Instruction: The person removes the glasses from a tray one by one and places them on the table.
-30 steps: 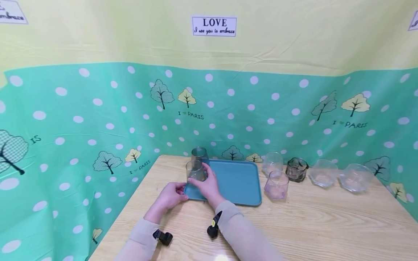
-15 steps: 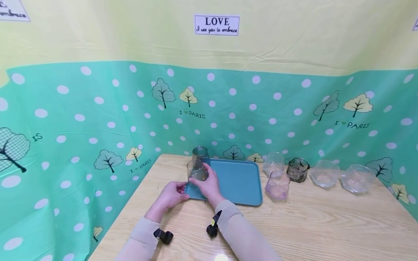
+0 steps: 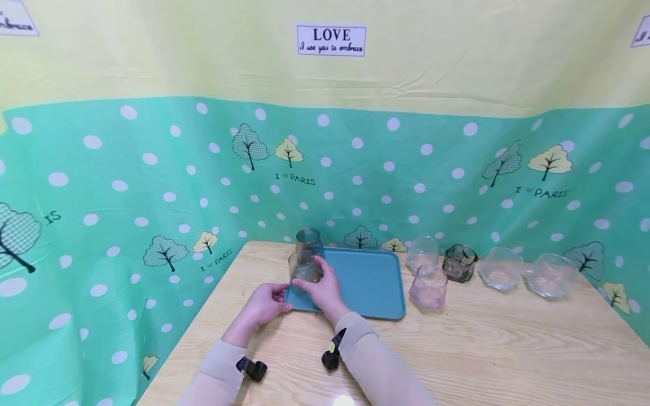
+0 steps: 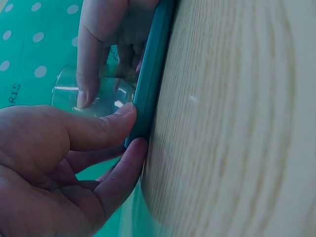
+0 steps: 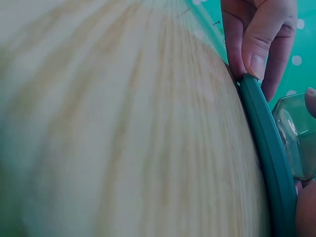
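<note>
A teal tray point(image 3: 365, 279) lies on the wooden table. My left hand point(image 3: 267, 303) pinches the tray's near left corner point(image 4: 148, 98), thumb on the rim and fingers under it. My right hand point(image 3: 322, 287) grips a clear glass point(image 3: 303, 267) standing at the tray's near left corner; the same glass point(image 4: 94, 94) shows in the left wrist view with my right fingers around it. A second greyish glass point(image 3: 309, 241) stands just behind it on the tray. In the right wrist view the tray rim point(image 5: 266, 153) and the clear glass point(image 5: 296, 138) show at the right edge.
Right of the tray stand a pinkish glass point(image 3: 429, 286), a clear glass point(image 3: 422, 252), a dark glass point(image 3: 459, 263) and two clear faceted bowls point(image 3: 501, 269) point(image 3: 550, 275). A dotted green cloth wall encloses the table at the back and sides.
</note>
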`<action>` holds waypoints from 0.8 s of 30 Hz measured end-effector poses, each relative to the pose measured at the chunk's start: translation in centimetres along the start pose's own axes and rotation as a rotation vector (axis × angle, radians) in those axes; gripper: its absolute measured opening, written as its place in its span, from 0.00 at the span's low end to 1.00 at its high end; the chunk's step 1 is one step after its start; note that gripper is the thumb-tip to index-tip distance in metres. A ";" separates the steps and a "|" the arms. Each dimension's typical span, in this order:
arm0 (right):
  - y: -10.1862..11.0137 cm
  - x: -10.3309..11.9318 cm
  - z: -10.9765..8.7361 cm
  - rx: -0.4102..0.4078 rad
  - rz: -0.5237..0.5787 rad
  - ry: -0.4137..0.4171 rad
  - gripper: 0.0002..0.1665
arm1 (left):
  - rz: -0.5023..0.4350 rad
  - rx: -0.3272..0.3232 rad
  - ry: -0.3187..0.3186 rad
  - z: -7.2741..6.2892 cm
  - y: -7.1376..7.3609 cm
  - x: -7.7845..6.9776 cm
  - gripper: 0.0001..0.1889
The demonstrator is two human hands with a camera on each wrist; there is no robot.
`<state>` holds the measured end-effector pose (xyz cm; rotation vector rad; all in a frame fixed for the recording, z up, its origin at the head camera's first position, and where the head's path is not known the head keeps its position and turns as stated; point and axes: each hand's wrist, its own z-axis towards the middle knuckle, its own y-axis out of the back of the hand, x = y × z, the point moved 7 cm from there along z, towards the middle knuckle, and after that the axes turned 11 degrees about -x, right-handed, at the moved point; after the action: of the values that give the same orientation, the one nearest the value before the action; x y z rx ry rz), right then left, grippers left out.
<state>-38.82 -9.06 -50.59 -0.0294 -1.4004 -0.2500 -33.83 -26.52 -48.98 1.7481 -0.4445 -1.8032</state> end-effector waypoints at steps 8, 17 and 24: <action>0.5 -0.1 -0.4 0.003 0.116 -0.043 0.53 | -0.014 0.000 0.001 0.0 -0.1 0.2 0.31; 2.0 0.7 -0.8 -0.002 0.260 -0.035 0.53 | 0.003 -0.005 0.007 0.0 -0.2 0.3 0.31; 5.7 1.0 -1.1 -0.069 0.345 -0.035 0.47 | -0.007 -0.008 0.008 0.0 0.0 0.1 0.32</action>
<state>-36.48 -3.86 -49.09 -0.3310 -1.3952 -0.0102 -33.79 -26.57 -49.03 1.7534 -0.4280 -1.7994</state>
